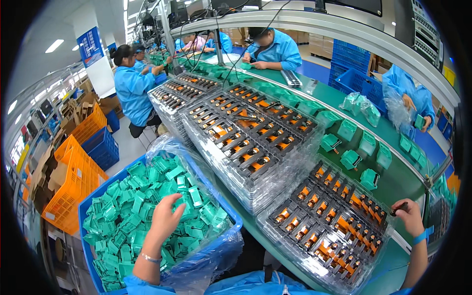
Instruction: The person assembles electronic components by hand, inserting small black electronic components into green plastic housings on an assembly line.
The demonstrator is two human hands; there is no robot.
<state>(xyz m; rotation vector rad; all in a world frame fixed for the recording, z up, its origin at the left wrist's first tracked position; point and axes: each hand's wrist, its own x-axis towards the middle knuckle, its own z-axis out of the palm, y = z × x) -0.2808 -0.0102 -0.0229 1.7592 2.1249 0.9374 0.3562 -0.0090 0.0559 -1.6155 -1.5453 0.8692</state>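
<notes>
My left hand reaches over a blue bin heaped with green plastic housings. Its thumb and fingers are apart, and I see nothing between them. On the right, my right hand pinches a small dark part, whose kind I cannot make out. That hand is beside the right edge of a clear plastic tray, which carries rows of black-and-orange components. A blue band circles my right wrist, and a thin bracelet my left.
Taller stacks of similar trays stand farther along the green conveyor. Green housings line the belt, some with dark parts fitted. Co-workers in blue sit across and at left. Orange crates stand left; a metal frame spans overhead.
</notes>
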